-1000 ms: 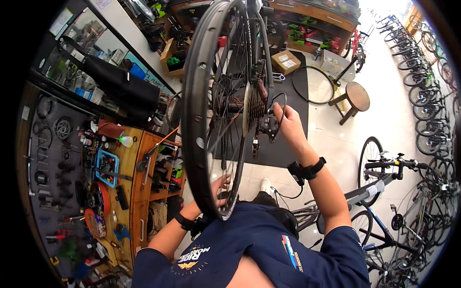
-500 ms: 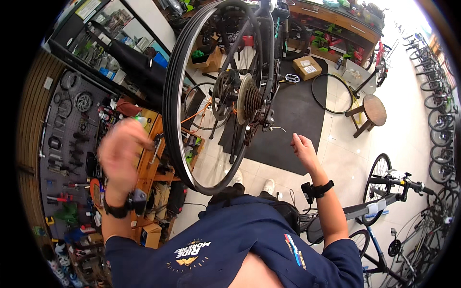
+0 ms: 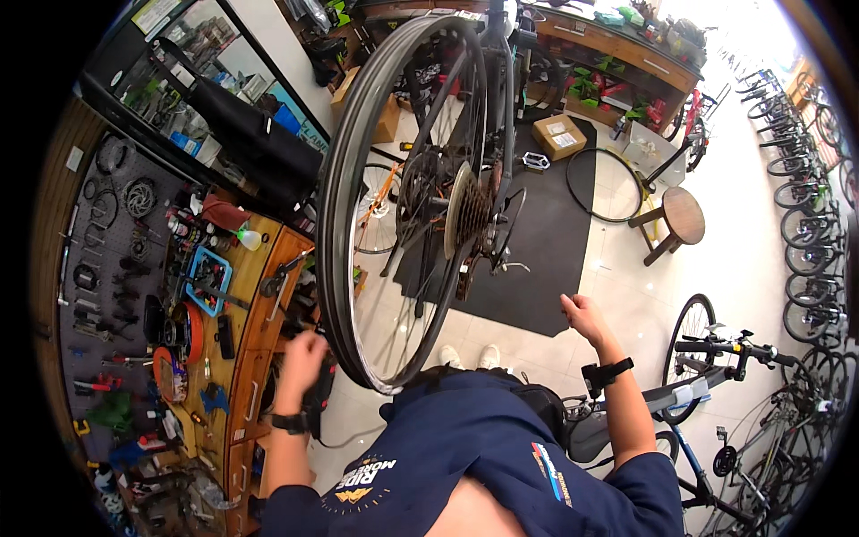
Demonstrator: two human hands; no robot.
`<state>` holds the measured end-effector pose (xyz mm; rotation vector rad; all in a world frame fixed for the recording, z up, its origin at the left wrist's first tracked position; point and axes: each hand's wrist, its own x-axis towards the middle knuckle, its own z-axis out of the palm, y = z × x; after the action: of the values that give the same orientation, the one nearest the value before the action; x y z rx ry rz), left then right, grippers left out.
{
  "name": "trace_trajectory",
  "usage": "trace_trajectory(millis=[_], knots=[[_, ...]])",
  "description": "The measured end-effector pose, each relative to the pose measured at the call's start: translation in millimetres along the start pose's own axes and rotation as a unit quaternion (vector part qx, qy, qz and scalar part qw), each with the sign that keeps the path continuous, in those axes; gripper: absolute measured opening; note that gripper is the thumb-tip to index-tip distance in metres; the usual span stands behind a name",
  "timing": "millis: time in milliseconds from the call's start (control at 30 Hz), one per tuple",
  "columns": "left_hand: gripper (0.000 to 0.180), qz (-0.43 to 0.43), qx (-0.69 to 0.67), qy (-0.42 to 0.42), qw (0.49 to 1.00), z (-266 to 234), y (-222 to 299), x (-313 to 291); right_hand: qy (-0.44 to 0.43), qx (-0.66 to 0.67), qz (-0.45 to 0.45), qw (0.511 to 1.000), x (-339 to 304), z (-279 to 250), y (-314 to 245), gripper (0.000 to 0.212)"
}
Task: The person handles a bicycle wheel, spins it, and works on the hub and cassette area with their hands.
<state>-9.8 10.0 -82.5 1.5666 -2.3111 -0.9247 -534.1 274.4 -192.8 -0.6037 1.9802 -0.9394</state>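
In front of me a bicycle is held up off the floor, its rear wheel with a black tyre (image 3: 335, 268) upright at the middle. The cassette (image 3: 476, 211) and the rear derailleur (image 3: 467, 273) sit at the hub's right side. My left hand (image 3: 304, 360) is low, just left of the tyre's lower part, apparently apart from it; its fingers are curled and slightly blurred. Well clear of the wheel on the right, my right hand (image 3: 586, 319) is loosely closed, the thumb up by the fingers, with nothing seen in it. A short cable end (image 3: 514, 266) sticks out near the derailleur.
At my left is a wooden workbench (image 3: 234, 358) with a blue tray (image 3: 208, 279) and tools. A black mat (image 3: 523, 286) lies beneath the bicycle. Farther right are a cardboard box (image 3: 559, 137), a loose tyre (image 3: 605, 183), a wooden stool (image 3: 680, 217) and another bicycle (image 3: 693, 358).
My left hand has dropped from above the bench to beside the tyre's lower part. My right hand has moved slightly lower and farther right. The view has shifted a little.
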Motion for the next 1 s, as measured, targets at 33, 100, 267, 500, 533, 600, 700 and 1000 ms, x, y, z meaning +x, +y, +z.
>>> trace_trajectory(millis=[33,100,267,500,533,600,700,1000], knots=[[0.022,0.002,0.036,-0.047,0.998,24,-33,-7,0.0,-0.003,0.005,1.0,3,-4,1,0.044],[0.024,0.018,0.119,-0.137,0.983,79,-90,-24,-0.004,-0.02,0.033,0.999,13,-12,3,0.043],[0.025,0.058,0.104,-0.227,0.967,189,-158,-82,-0.061,0.046,0.088,0.993,52,-28,9,0.037],[0.028,-0.178,-0.011,-0.314,0.933,262,-97,-110,-0.112,0.295,0.149,0.937,165,-96,4,0.03],[0.028,-0.183,-0.027,-0.269,0.945,275,-82,-110,-0.097,0.284,0.145,0.943,187,-108,4,0.03],[0.028,-0.184,-0.006,-0.297,0.937,296,-59,-100,-0.084,0.283,0.129,0.947,227,-132,8,0.029],[0.023,-0.109,0.098,-0.309,0.94,328,-14,-87,-0.067,0.305,0.132,0.941,268,-163,25,0.027],[0.021,-0.165,-0.038,-0.226,0.959,400,89,15,-0.068,0.332,0.22,0.915,340,-227,58,0.022]])
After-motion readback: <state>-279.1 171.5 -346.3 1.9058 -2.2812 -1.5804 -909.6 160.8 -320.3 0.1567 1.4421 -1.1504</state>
